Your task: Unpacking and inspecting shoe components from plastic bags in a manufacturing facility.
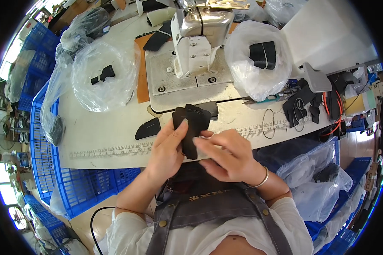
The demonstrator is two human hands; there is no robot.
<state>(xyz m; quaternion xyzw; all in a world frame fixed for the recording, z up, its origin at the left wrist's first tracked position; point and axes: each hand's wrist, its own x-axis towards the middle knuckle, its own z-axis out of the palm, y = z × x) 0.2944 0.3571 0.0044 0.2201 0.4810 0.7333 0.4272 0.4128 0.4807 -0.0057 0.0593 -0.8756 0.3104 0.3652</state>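
My left hand (168,146) is closed on a small bundle of black fabric pieces (192,125), its thumb lying across the front. The bundle is held above the table's near edge, in front of the sewing machine (195,46). Close to the bundle's right side is my right hand (230,155), with thumb and fingers apart and nothing visible between them. Whether its fingertips touch the fabric I cannot tell. A flat black piece with a curved edge (148,128) lies on the table left of my left hand.
Clear plastic bags holding tied black bundles stand left (104,76) and right (258,59) of the machine. A ruler strip (110,151) runs along the table's front. Snips (270,97), black scraps (300,104) and orange cord (338,114) lie right. A blue crate (93,182) sits below left.
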